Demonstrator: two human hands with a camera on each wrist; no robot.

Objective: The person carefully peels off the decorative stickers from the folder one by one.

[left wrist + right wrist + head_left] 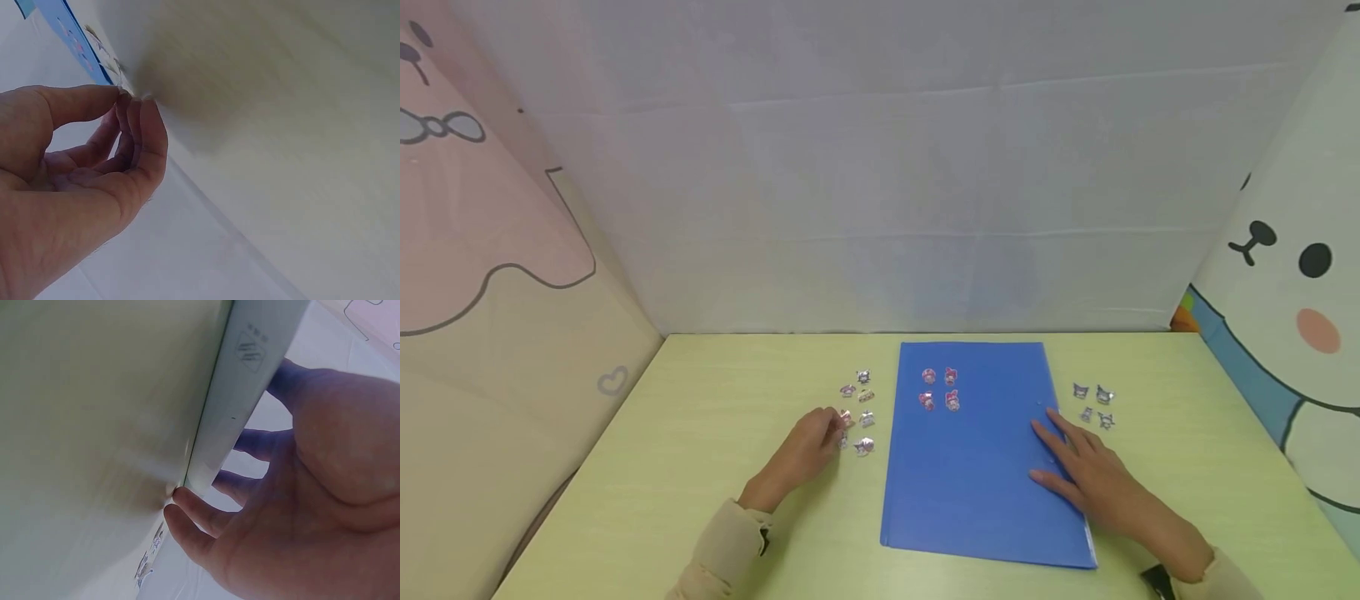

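A blue folder [970, 492] lies on the table, with several small pink character stickers [952, 400] on its upper left part. Left of it, in the head view, my left hand [808, 446] is at a loose group of similar stickers [864, 447]. Its thumb and index fingertips meet in a pinch at a small sticker [846, 419], mostly hidden by the fingers; the left wrist view shows the same hand [94, 144] with the tips together. My right hand [1093, 479] rests with spread fingers on the folder's right side. From below, the right wrist view shows the folder's pale spine [244, 381] beside those fingers.
Several silvery stickers [1104, 394] lie on the pale yellow table [715, 392] to the right of the folder. A white cloth [880, 167] hangs behind the table. Printed cartoon cloths stand at the left [497, 250] and right [1285, 333].
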